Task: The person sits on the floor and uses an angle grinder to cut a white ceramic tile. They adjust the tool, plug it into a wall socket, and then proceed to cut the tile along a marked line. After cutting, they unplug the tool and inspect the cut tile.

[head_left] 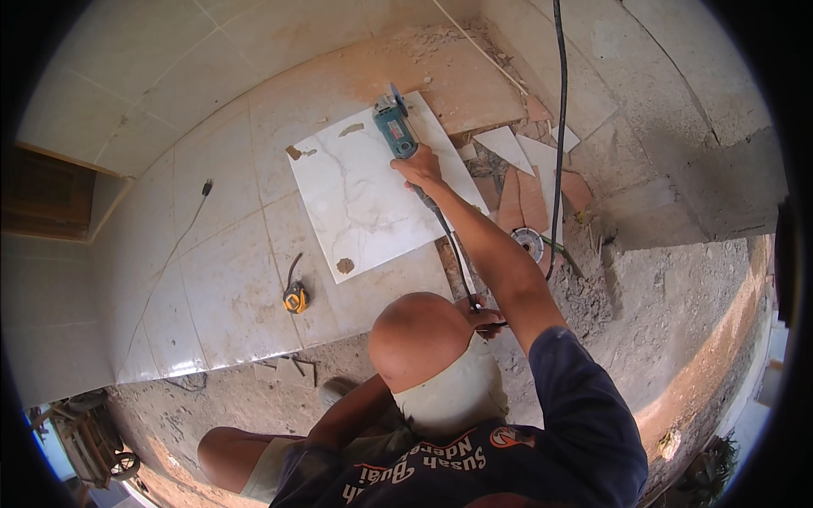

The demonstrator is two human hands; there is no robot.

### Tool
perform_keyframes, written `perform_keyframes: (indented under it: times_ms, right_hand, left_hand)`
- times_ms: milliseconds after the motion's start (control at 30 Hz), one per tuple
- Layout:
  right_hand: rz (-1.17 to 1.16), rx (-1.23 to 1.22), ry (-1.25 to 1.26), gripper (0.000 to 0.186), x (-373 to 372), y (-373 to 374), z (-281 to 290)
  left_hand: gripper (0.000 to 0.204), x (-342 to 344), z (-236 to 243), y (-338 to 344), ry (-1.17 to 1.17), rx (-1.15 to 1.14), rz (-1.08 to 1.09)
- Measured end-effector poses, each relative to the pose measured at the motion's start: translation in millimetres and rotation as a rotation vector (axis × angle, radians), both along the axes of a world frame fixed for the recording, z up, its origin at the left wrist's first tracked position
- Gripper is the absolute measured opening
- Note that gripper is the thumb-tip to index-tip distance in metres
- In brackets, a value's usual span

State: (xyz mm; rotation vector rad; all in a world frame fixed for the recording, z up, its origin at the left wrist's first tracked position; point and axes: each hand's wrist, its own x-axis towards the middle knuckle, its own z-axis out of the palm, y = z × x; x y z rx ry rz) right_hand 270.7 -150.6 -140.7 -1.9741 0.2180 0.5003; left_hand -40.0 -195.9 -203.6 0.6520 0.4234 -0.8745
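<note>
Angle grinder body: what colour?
Teal-green angle grinder, gripped by the right hand; head view.

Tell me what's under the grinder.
The grinder, held by the right hand, rests on a white tile lying on the tiled floor. The floor beneath the tile is hidden.

The left hand [484,320] is mostly hidden behind the raised knee [419,339].

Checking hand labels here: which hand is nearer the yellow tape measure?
Left. The left hand is down by the knee, holding the grinder's cord, right of the yellow tape measure. The right hand grips the angle grinder up on the tile, farther off.
</note>
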Motion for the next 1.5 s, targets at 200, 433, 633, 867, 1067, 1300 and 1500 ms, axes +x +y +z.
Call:
perform_keyframes:
  times_ms: [200, 433, 633, 867, 1067, 1300, 1500]
  right_hand:
    - [-0.001, -0.003, 0.001, 0.045, 0, 1, 0]
    - [-0.006, 0.007, -0.001, 0.045, -2, 0, -2]
    - [-0.004, 0.000, 0.005, 0.045, -2, -3, -5]
    - [-0.005, -0.008, 0.003, 0.044, -6, -4, -4]
    - [-0.001, -0.012, -0.003, 0.043, -9, -4, -1]
    - [-0.002, -0.005, 0.010, 0.044, -14, -5, 0]
    - [-0.012, -0.001, 0.002, 0.046, -18, -10, -3]
  left_hand:
    - [0.044, 2, -2, 3, 0.021, -0.029, -0.023]
    - [0.042, 0, -1, 3, 0.017, -0.050, -0.017]
    - [0.040, -2, -3, -1, 0.026, -0.050, -0.010]
    - [0.039, -9, 1, -5, -0.011, -0.040, 0.040]
    - [0.038, -10, -1, -5, -0.026, -0.065, 0.037]
    - [0.038, -10, -4, -5, -0.010, -0.064, 0.000]
    - [0.039, -13, 0, -8, -0.029, -0.109, 0.009]
